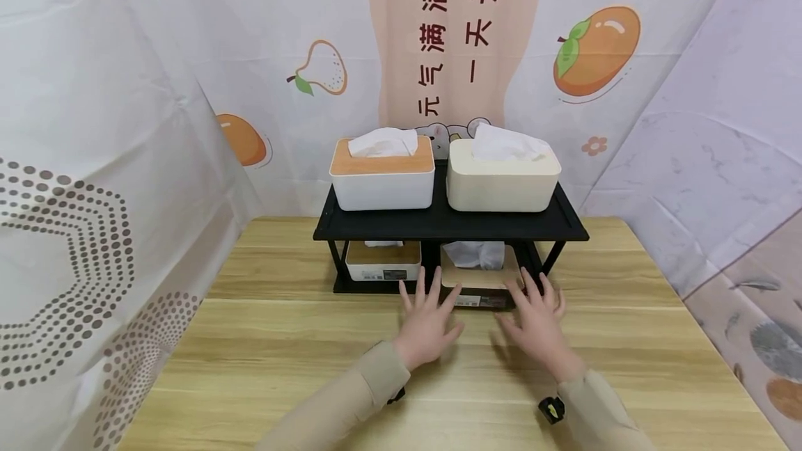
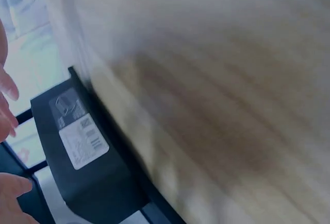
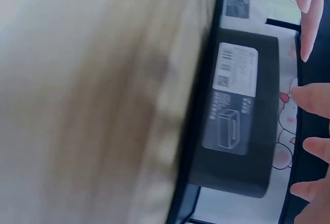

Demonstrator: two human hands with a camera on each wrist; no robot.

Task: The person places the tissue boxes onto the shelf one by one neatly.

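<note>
A dark tissue box [image 1: 464, 278] with a lighter top and white tissue sticking out sits on the lower level of a black two-tier rack [image 1: 451, 226]. Its labelled dark front [image 3: 234, 173] shows in both wrist views. My left hand [image 1: 427, 326] is spread just in front of the rack, fingertips toward this box's left end. Opposite it, my right hand [image 1: 537, 326] has its fingers extended by the box's right end. Neither hand grips anything. To the left on the same level stands a white tissue box [image 1: 370, 272] with a wooden lid.
On the rack's top stand a white tissue box with a wooden lid [image 1: 383, 190] and a cream tissue box [image 1: 501, 193], tissue poking from each. The rack rests on a wood-grain table [image 1: 269, 339]. A printed cloth [image 1: 301, 5] hangs behind.
</note>
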